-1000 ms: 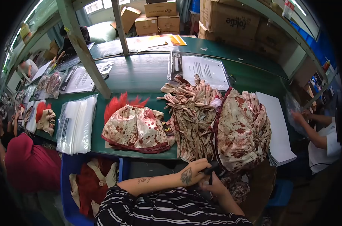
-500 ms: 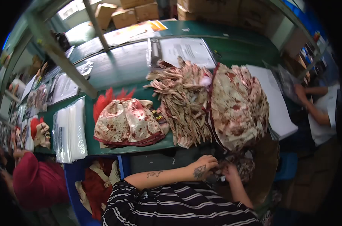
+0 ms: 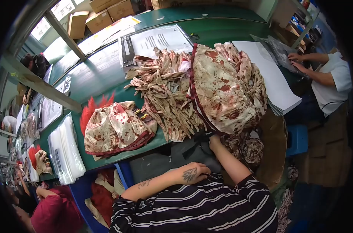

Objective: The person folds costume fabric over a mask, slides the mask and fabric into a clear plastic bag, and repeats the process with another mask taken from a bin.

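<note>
My left hand (image 3: 196,172), at the end of a tattooed forearm, is curled closed close to my body. What lies inside its fingers is hidden, though dark material shows beside them. At the table's front edge my right hand (image 3: 213,141) reaches forward, closed on a piece of black fabric (image 3: 199,144). Just beyond it lies a pile of stained fabric gloves shaped like bony hands (image 3: 172,105). Right of that pile is a large blood-spattered cream garment (image 3: 227,89) with dark red trim. Crumpled spattered cloth (image 3: 252,149) sits in a cardboard box (image 3: 275,143) beside my right arm.
A smaller spattered garment (image 3: 116,128) with red hair lies left on the green table (image 3: 219,33). Clear plastic bags (image 3: 66,151) and white paper sheets (image 3: 262,73) flank the piles. A blue bin (image 3: 81,198) holds red cloth. Co-workers sit at both sides.
My right hand has moved from the crumpled cloth forward and left to the table edge, onto black fabric. My left hand has drawn back slightly leftward. The camera view has shifted.
</note>
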The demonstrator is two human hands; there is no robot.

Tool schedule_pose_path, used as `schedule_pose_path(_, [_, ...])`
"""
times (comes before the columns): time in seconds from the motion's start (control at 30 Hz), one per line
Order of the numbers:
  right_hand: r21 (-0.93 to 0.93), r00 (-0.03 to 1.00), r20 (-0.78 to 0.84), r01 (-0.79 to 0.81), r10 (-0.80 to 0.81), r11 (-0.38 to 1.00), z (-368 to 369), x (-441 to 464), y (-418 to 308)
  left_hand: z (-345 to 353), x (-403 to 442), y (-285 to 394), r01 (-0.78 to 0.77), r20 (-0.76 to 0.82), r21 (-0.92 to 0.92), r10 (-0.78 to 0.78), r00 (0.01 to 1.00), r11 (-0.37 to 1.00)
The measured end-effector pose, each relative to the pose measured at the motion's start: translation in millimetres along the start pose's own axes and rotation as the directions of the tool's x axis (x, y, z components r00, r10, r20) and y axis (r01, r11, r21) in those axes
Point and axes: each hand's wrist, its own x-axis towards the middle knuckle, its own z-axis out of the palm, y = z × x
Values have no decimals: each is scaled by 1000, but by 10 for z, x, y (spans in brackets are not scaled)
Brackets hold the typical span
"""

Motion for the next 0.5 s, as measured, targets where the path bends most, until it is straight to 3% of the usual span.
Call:
schedule_pose_path(0.07, [-45,999,-50,3,-6,999,86,61,36,-36,-31,-14,17,-6,-5,-17,1000,1000])
schedule_pose_path(0.23, [-499,991,68,-62,111,864,-70,142,-29,-62,-42,-11,93,-24,-57,-94,995,994])
schedule_pose_path(0.37, [-797,963,161,-2,215,603,-125,303,-67,-17,-81,-99,63,-19,-72,-65,998,995])
schedule_pose_path(0.5, [-958,931,195,114,309,263,-596,355,-79,-59,-169,-124,52,-63,-70,-57,996,996])
